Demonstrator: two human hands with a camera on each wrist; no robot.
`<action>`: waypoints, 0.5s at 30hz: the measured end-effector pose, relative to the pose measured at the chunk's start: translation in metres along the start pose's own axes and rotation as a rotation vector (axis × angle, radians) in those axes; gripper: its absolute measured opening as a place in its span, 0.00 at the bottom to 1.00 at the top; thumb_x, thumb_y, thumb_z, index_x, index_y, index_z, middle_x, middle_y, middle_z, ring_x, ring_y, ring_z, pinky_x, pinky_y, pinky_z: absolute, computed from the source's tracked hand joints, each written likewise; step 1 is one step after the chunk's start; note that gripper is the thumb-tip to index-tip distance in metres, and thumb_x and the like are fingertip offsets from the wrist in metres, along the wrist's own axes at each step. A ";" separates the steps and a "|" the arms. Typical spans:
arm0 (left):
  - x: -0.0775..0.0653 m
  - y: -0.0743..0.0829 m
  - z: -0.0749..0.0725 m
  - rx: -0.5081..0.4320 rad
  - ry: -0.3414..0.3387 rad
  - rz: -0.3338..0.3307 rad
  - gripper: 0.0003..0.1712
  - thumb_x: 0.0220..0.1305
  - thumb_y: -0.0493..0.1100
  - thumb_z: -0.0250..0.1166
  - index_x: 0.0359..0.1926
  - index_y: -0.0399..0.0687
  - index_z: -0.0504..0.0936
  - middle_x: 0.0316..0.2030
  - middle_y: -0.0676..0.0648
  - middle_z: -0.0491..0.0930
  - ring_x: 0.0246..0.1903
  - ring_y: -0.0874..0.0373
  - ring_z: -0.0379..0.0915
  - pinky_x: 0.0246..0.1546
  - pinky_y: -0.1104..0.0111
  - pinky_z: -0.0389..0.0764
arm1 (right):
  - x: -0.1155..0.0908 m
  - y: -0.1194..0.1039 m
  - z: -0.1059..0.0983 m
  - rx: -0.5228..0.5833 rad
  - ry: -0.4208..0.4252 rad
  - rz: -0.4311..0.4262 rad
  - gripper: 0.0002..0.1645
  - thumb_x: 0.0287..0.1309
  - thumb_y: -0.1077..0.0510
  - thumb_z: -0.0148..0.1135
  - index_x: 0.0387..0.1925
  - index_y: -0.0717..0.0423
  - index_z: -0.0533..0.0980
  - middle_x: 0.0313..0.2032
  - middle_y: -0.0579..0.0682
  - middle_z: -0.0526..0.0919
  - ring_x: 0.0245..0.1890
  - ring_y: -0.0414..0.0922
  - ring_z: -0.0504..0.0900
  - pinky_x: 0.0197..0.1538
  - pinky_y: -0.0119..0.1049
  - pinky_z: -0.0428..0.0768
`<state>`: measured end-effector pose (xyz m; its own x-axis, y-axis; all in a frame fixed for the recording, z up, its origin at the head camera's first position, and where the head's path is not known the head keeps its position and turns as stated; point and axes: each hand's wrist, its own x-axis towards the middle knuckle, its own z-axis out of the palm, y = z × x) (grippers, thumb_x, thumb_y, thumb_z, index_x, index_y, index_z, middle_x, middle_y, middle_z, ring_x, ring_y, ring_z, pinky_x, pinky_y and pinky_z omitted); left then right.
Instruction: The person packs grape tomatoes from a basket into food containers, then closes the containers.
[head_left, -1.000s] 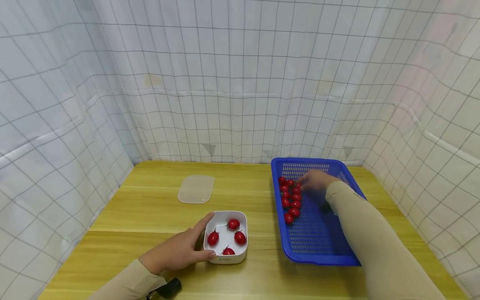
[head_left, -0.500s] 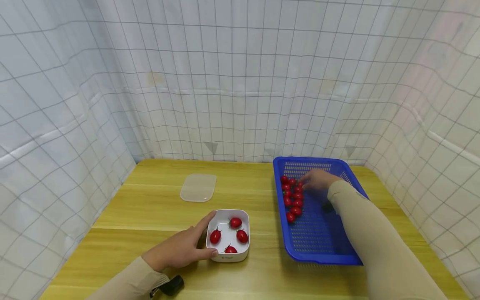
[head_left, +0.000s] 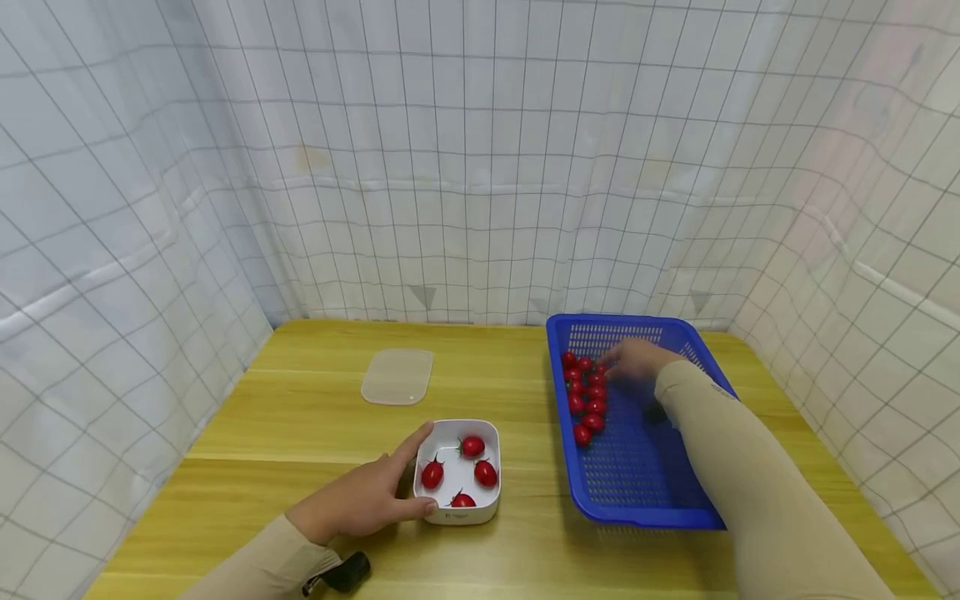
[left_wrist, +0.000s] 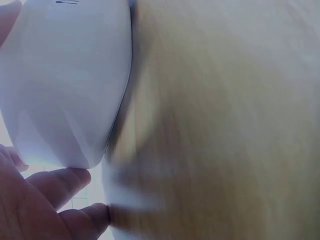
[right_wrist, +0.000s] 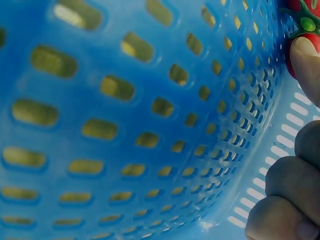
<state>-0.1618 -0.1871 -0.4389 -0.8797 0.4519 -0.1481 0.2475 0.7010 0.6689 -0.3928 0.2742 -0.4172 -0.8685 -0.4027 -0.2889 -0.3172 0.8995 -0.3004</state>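
Observation:
My left hand [head_left: 367,500] holds a white square container [head_left: 457,512] at its left side, thumb at the near corner and index finger at the far one. Inside it several red cherry tomatoes [head_left: 485,474] lie apart from one another. Over in the blue basket [head_left: 573,475], my right hand [head_left: 636,360] reaches the far end of a cluster of cherry tomatoes [head_left: 594,422]. In the right wrist view its thumb [right_wrist: 307,62] presses on a cherry tomato with a green stem top [right_wrist: 307,22], the other fingers curled; the index fingertip is out of that view.
A translucent flat lid [head_left: 397,377] lies on the wooden table [head_left: 285,417] behind the container. The basket has raised, slotted walls. A white grid-patterned curtain [head_left: 480,208] encloses the back and sides of the table.
The view has shifted slightly, so everything sits a little further right in it. Both hands keep their places, the right one among the tomatoes with barely any finger motion.

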 end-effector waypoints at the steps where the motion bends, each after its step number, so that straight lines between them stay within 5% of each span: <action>1: 0.000 0.000 0.000 -0.002 -0.003 -0.001 0.62 0.65 0.67 0.70 0.86 0.60 0.42 0.78 0.36 0.62 0.75 0.38 0.63 0.75 0.38 0.63 | 0.000 0.001 0.000 -0.003 0.000 -0.001 0.22 0.68 0.54 0.68 0.61 0.52 0.84 0.62 0.59 0.85 0.68 0.64 0.77 0.70 0.64 0.72; 15: 0.001 0.001 -0.001 0.004 -0.007 -0.001 0.62 0.65 0.68 0.69 0.86 0.61 0.41 0.78 0.36 0.63 0.74 0.38 0.65 0.74 0.37 0.64 | 0.001 0.001 -0.002 -0.026 0.004 -0.027 0.22 0.68 0.54 0.67 0.61 0.53 0.84 0.61 0.59 0.85 0.66 0.64 0.78 0.70 0.64 0.72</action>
<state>-0.1628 -0.1863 -0.4376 -0.8770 0.4551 -0.1542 0.2481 0.7038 0.6657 -0.3948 0.2753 -0.4165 -0.8612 -0.4260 -0.2771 -0.3499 0.8925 -0.2846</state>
